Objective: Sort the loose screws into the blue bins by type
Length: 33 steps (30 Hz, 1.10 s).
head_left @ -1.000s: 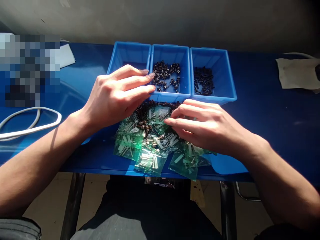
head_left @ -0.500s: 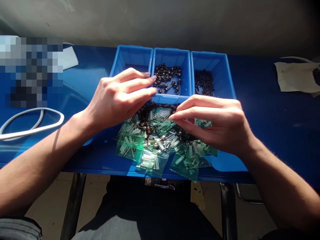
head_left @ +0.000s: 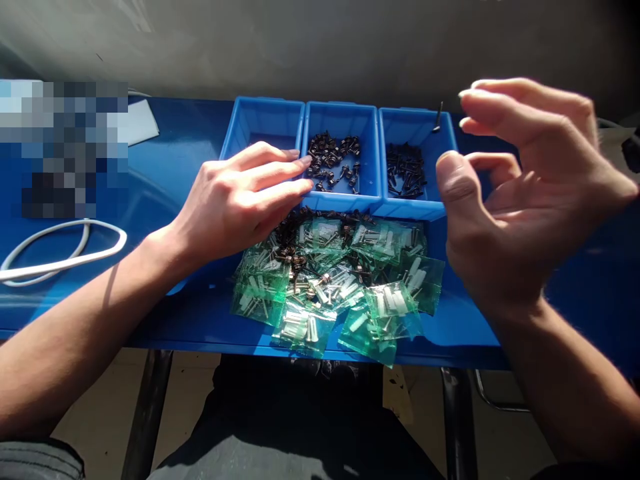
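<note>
My left hand (head_left: 245,193) rests palm down, fingers stretched, over the front of the left blue bin (head_left: 267,110) and the edge of the middle bin (head_left: 345,199). My right hand (head_left: 530,173) is raised to the right of the right bin (head_left: 413,209), thumb and fingers apart. A dark screw (head_left: 439,117) hangs in the air over that bin, touching no finger. Dark screws with wide heads (head_left: 327,150) lie in the middle bin, and thin dark screws (head_left: 406,167) in the right one. In front is a pile of green plastic packets (head_left: 300,323) and loose screws.
A white cable loop (head_left: 123,233) and a white flat item (head_left: 140,122) lie on the blue table (head_left: 190,327) at the left. Behind the bins stands a grey wall (head_left: 300,47). A brownish sheet is partly hidden behind my right hand.
My right hand has risen from the packets to the right and opened. The screw has come into view in the air over the right bin. My left hand has hardly moved.
</note>
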Tool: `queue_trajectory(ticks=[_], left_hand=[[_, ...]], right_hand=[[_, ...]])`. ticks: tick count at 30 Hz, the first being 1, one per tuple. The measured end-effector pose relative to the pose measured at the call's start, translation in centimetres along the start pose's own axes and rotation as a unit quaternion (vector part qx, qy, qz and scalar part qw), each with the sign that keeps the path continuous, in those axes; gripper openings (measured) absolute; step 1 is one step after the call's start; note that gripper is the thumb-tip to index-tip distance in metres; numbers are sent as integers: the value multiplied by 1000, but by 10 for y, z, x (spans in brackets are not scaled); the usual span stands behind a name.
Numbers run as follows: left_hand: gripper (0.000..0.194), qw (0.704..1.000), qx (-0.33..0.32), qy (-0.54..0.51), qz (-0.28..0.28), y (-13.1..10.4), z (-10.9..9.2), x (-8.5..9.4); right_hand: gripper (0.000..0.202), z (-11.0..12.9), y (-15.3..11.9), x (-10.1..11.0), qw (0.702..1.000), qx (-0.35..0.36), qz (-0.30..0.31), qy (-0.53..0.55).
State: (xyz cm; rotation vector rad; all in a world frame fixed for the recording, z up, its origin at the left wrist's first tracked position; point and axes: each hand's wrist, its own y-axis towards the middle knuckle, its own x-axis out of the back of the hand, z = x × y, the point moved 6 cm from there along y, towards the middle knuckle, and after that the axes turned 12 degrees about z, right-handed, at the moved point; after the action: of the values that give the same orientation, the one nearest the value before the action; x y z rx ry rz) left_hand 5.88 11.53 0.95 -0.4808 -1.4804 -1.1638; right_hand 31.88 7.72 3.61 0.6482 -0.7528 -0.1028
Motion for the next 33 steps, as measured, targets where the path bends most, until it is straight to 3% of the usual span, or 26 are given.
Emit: queue_trajectory(ticks=[2,3,6,8,11,20,26,29,33], left_hand=[[24,1000,-6,6,-7,0,-1,0],[24,1000,-3,9,-5,0,0,0],[22,1000,2,16,0,1,0,-1],[22,1000,-8,18,-3,1,-1,-1],[23,1000,-9,15,0,1,-1,-1],[31,997,48,-8,59,1,2,-4],[29,999,29,-18,41,-1,5,-5],[31,999,20,-11,40,-2,5,-6],[30,1000,-6,0,18,-2,2,-3]], right_hand=[[43,4,2,-3,995,88,50,-9],[44,8,1,-9,983,151,105,-4],[36,18,-9,-32,907,313,279,-27],[22,19,-13,-42,877,346,328,-64],[14,19,-15,-47,872,341,339,-92],[13,21,-12,-40,903,313,295,-20],[12,16,-2,-30,951,169,257,42],[10,5,4,-25,969,63,218,95],[10,-7,9,-13,988,-35,62,134]])
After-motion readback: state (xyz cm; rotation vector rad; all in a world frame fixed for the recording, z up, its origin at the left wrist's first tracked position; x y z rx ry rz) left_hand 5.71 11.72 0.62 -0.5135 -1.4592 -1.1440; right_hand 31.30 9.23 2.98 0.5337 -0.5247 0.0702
